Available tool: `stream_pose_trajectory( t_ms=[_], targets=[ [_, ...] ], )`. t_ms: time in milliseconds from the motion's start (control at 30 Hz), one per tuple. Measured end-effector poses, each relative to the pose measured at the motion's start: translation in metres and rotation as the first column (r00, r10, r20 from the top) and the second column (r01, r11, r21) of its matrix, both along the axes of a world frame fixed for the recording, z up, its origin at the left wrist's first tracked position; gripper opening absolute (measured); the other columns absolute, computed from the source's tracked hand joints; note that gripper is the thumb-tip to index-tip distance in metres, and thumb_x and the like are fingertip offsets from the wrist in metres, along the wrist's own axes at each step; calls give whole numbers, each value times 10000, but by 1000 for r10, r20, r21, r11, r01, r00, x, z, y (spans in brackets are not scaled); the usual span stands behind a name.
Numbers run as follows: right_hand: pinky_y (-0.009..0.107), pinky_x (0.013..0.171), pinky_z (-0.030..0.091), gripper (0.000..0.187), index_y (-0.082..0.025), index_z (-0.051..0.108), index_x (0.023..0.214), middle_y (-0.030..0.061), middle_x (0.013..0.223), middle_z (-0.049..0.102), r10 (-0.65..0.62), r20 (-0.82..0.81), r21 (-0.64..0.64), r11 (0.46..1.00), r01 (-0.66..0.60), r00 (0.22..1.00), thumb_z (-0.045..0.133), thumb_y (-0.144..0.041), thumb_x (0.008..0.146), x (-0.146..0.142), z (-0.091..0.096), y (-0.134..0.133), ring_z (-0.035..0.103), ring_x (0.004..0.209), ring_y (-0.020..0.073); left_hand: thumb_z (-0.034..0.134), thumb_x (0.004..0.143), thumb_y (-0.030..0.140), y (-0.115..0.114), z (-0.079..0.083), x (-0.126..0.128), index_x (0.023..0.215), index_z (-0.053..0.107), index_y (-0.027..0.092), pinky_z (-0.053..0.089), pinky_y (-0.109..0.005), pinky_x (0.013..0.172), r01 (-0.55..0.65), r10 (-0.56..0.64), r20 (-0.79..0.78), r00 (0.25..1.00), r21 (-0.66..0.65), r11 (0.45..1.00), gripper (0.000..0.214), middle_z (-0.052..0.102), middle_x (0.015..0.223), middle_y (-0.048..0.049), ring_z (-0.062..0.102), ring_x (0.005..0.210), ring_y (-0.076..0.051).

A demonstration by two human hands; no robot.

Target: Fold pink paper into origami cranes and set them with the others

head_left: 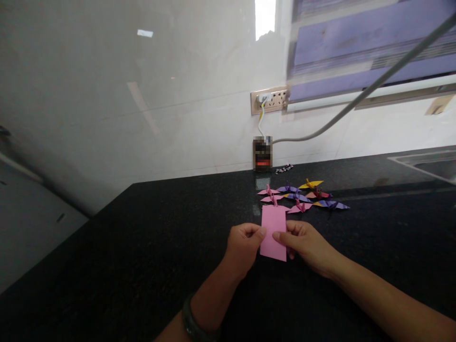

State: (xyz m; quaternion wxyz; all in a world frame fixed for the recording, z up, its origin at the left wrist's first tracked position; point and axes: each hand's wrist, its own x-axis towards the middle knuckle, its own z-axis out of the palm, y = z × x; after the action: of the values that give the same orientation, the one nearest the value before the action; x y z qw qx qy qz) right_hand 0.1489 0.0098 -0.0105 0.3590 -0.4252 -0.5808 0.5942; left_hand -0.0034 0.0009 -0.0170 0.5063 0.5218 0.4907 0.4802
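Observation:
A folded pink paper rectangle [273,232] is held upright-ish just above the black countertop [142,247]. My left hand [242,247] pinches its left edge, fingers curled closed. My right hand [305,244] pinches its right edge near the middle. Just beyond the paper lie several finished paper cranes [302,195] in pink, purple and yellow, spread in a loose cluster. A dark watch [194,325] sits on my left wrist.
A small dark object [262,153] stands against the tiled wall, plugged by a white cable into a wall socket [270,99]. A grey hose [356,102] runs across to the right. A sink edge [423,159] shows at far right.

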Motion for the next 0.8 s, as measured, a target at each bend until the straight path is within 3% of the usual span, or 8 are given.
stream_pose_trajectory(
  t_ms=[133, 433, 633, 800],
  targets=[
    [180, 376, 272, 257, -149, 472, 558, -49, 474, 447, -55, 51, 68, 996, 51, 997, 546, -352, 697, 3, 2, 1, 364, 384, 51, 558, 672, 334, 2, 2, -1, 603, 586, 110, 370, -212, 489, -50, 50, -10, 999, 38, 998, 236, 534, 553, -9, 454, 513, -100],
    [186, 392, 265, 285, -153, 451, 520, -56, 451, 401, -127, 121, 226, 969, 97, 984, 541, -351, 704, 3, 7, -1, 353, 407, 58, 564, 663, 331, 3, 3, -5, 629, 601, 113, 385, -229, 513, -62, 61, 15, 998, 29, 998, 224, 564, 572, -17, 482, 526, -111],
    [186, 415, 333, 207, -147, 525, 716, -23, 590, 492, 8, 1, 124, 992, -8, 1000, 543, -353, 707, 0, 6, -4, 417, 467, 74, 556, 677, 310, 1, 5, -4, 619, 588, 107, 376, -225, 515, 21, -21, 58, 998, 6, 1000, 213, 568, 574, -18, 478, 521, -100],
    [191, 401, 272, 272, -144, 505, 590, -40, 484, 458, -76, 38, 120, 990, 71, 996, 537, -386, 710, 0, 2, -2, 373, 408, 66, 569, 666, 306, 1, 4, -2, 635, 594, 108, 383, -228, 528, 20, -21, 31, 999, 13, 1000, 202, 577, 588, -20, 491, 534, -106]
  ],
)
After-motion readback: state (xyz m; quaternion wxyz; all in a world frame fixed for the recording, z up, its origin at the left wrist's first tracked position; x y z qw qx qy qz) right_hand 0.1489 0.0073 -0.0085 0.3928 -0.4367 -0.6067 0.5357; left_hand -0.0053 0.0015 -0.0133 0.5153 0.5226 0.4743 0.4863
